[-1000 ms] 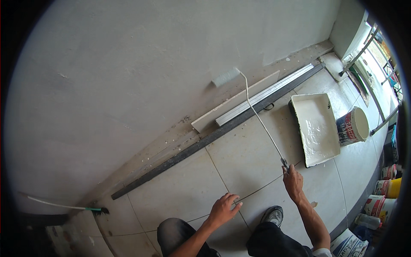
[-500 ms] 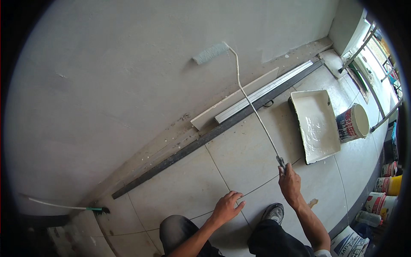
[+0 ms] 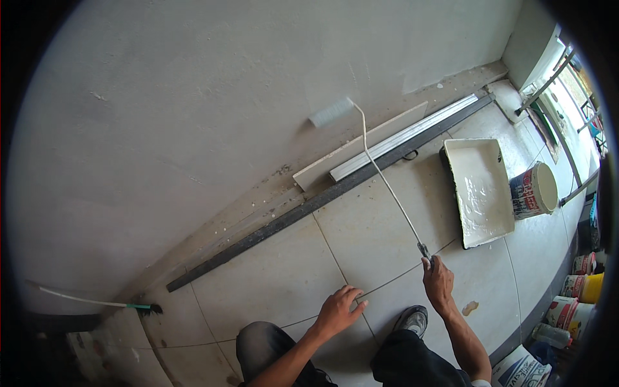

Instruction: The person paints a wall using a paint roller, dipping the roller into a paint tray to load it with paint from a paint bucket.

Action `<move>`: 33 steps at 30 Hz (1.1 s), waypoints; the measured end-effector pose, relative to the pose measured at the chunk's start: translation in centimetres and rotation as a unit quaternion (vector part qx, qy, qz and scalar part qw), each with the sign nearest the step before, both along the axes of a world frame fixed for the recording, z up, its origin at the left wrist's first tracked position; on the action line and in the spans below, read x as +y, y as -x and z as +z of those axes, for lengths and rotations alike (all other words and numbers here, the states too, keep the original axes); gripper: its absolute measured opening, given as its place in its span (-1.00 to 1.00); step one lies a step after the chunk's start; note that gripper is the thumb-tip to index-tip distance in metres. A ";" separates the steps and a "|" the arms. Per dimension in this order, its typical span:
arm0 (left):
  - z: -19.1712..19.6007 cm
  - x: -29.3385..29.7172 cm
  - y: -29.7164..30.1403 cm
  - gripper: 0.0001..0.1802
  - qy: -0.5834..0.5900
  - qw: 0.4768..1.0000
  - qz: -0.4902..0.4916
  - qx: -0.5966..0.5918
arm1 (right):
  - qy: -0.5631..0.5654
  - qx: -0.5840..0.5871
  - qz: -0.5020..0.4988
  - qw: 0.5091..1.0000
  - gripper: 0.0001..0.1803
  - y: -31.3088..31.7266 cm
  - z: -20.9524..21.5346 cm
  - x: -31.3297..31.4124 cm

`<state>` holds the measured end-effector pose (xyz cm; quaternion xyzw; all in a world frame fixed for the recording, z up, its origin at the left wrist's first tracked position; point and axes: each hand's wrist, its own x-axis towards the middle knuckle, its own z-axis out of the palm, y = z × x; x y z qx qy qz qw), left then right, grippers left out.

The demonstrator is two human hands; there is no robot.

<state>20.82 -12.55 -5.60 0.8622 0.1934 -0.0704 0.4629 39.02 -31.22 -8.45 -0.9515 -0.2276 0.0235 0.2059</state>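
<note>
My right hand is closed around the dark handle of a paint roller. Its long, bent white rod reaches up to the wall. The pale, fuzzy roller sleeve lies against the lower part of the grey wall, slightly smeared by motion. My left hand holds nothing and hovers over my knee and the floor, fingers apart. Right of the rod, a paint tray with wet off-white paint sits on the tiles. Beside it stands a paint bucket, coated pale inside.
Along the wall's foot lie a dark long bar, a silver metal profile and a pale board strip. A green-headed brush is at far left. Metal legs stand at upper right, several tubs at lower right.
The roller sleeve has moved down the wall and a little to the right, closer to the board strip. My right hand has shifted slightly down; my left hand stays about where it was.
</note>
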 end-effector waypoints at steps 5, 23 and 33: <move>-0.6 -0.3 -0.1 -0.68 -0.007 1.000 -0.009 -0.019 | -0.038 0.013 0.007 0.999 -0.75 1.3 2.7 2.5; 0.1 0.4 0.9 -0.67 -0.012 1.000 0.002 -0.024 | -0.011 0.071 0.039 0.997 -0.78 3.3 0.8 1.1; 0.2 -0.6 -0.2 -0.68 -0.013 0.999 -0.015 -0.035 | -0.116 0.083 0.034 0.989 -0.81 6.1 1.2 3.1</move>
